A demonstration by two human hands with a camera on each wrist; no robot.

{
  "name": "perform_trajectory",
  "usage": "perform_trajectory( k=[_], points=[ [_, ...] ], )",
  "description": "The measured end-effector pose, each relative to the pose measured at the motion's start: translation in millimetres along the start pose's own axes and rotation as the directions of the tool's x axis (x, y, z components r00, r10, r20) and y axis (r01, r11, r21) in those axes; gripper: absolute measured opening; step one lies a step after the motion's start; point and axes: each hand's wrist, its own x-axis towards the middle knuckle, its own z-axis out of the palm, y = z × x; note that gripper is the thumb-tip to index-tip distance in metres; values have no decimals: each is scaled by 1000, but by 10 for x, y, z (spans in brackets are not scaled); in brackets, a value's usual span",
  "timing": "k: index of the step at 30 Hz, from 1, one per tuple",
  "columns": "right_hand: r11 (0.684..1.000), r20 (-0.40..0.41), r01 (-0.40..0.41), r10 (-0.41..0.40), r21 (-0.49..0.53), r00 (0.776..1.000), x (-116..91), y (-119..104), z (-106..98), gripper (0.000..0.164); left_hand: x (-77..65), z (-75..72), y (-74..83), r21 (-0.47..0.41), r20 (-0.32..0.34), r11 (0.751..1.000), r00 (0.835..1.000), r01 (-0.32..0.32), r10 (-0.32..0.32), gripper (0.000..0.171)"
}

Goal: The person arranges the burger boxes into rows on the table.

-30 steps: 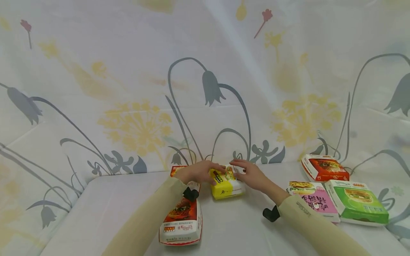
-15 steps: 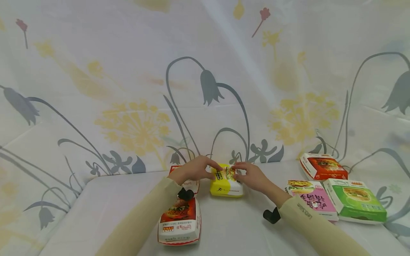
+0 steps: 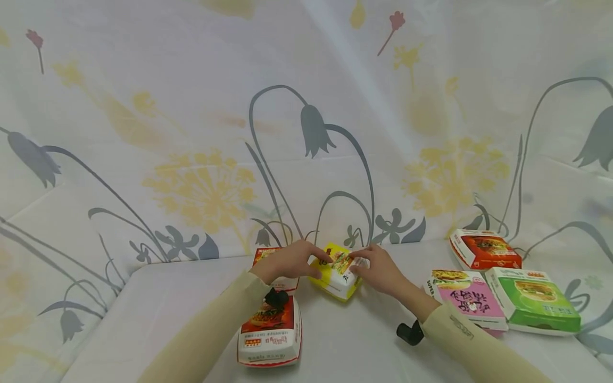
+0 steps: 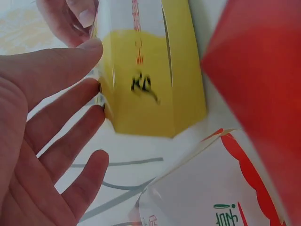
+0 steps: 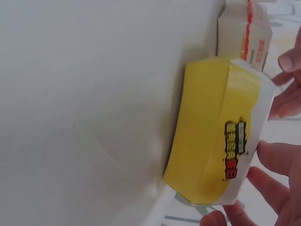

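Observation:
A yellow-and-white burger box sits on the white-covered table, turned at an angle between the two hands. From the left, my left hand touches its upper edge with thumb and fingertips. Its fingers stretch out fairly straight in the left wrist view, against the yellow box. On the opposite side, my right hand touches the top, thumb and index fingertip apart. The right wrist view has the box's yellow side facing the camera, with the right-hand fingers along its top edge and lower end.
Left of the yellow box lie two red-and-white burger boxes, a near one and a far one partly hidden by the left arm. At the right are a red box, a pink box and a green box. A flowered curtain hangs behind.
The yellow box has turned on the table, so its near corner now points toward me. Both hands have shifted slightly with it. The other boxes stay put.

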Motion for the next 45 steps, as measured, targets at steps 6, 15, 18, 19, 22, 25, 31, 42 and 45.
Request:
perform_trajectory(
  k=[6,15,18,19,22,25,31,42,45],
  points=[
    [1000,5,-5,5,-3,1000,-80,20,-16,30,11,9,32,26,-3,999,999,37,-37,45],
    [998,24,-40,39,43,999,-158,-17,23,32,57,66,52,18,-17,991,991,135,-135,50],
    [999,11,-34,33,43,999,-176,-38,41,34,55,69,59,13,-18,990,990,139,-138,49],
    [999,9,-26,25,40,1000,-179,-42,44,35,53,68,63,12,-18,991,990,137,-137,49],
    [999,19,-10,9,38,1000,-185,-54,48,43,50,67,71,19,-17,991,991,131,-131,49],
    [999,50,1,-3,49,999,-176,-63,42,51,44,63,83,33,-16,991,991,131,-130,49],
    [997,89,-36,29,74,996,-130,-61,57,55,41,33,135,53,0,990,992,128,-128,50],
    [994,111,-51,40,101,993,-62,41,68,54,92,42,150,57,7,988,990,142,-143,49],
    [993,119,-61,48,104,992,-52,42,60,55,97,37,144,52,7,988,989,144,-145,48]
  ],
)
